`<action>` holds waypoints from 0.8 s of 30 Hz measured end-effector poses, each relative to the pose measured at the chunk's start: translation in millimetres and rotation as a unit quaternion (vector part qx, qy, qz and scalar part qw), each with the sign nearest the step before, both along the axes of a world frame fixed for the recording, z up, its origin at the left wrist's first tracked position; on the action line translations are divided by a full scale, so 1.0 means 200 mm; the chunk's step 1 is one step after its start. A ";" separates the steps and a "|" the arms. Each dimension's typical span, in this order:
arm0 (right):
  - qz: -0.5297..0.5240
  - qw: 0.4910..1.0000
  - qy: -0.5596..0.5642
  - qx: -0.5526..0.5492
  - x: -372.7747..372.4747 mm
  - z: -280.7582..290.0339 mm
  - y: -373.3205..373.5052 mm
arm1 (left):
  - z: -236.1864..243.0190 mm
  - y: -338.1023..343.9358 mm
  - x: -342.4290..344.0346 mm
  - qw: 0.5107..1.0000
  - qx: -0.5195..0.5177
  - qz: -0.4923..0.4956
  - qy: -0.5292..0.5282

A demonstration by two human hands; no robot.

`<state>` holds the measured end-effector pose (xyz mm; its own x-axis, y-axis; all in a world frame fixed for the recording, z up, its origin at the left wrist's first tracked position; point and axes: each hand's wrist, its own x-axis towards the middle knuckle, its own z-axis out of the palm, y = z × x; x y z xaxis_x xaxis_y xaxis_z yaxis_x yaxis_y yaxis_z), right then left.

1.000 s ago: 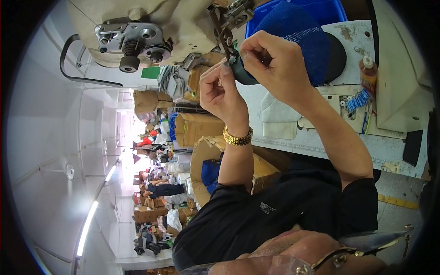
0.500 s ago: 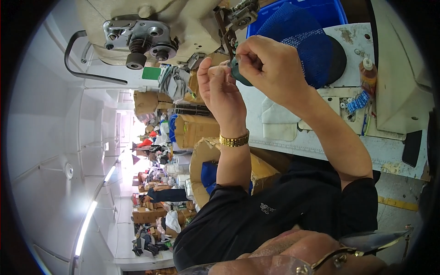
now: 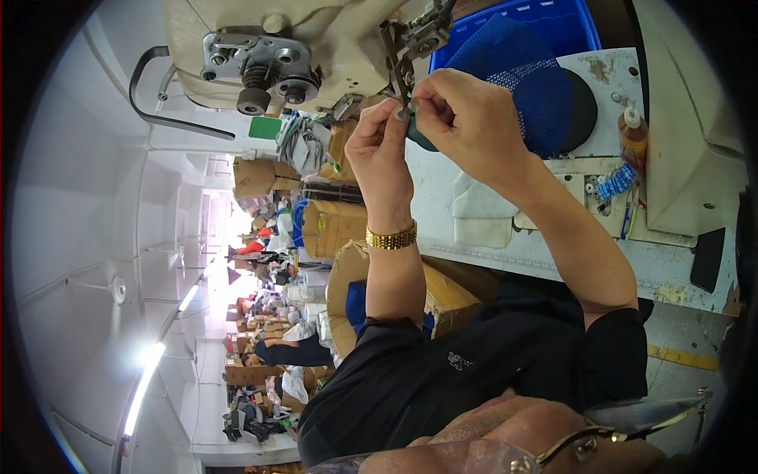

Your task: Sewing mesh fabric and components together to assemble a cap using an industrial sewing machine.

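My left hand [image 3: 381, 150], a gold watch on its wrist, has its thumb and fingertips closed at the dark needle bar and presser parts [image 3: 399, 67] of a beige sewing machine [image 3: 347, 39]. My right hand [image 3: 470, 118] pinches just to the right of that spot. What either fingertip grip holds is too small or hidden to tell. Partly behind my right hand lie a dark green piece [image 3: 420, 139] under the presser area and a blue knitted piece [image 3: 533, 110] with a white speckled band, over a dark rounded shape [image 3: 583, 110].
A blue bin [image 3: 580, 28] stands behind. On the white table [image 3: 533, 253] are white pads [image 3: 478, 221], an oil bottle [image 3: 633, 134], bobbins and blue packets [image 3: 616, 182], and small tools [image 3: 630, 209]. A cardboard box [image 3: 450, 308] is beside me; a person [image 3: 292, 351] stands among piled boxes.
My left fingers have shifted, dipping and then closing again at the needle bar. My right hand has moved slightly down and stays pinched. The view has shifted slightly, the machine appearing further right.
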<state>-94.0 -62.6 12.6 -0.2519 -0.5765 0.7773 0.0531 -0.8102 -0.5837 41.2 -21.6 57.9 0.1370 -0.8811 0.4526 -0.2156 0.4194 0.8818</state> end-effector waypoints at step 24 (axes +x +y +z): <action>-0.005 1.000 -0.003 -0.009 0.02 -0.01 -0.01 | -0.02 0.01 -0.01 1.000 -0.001 0.018 -0.023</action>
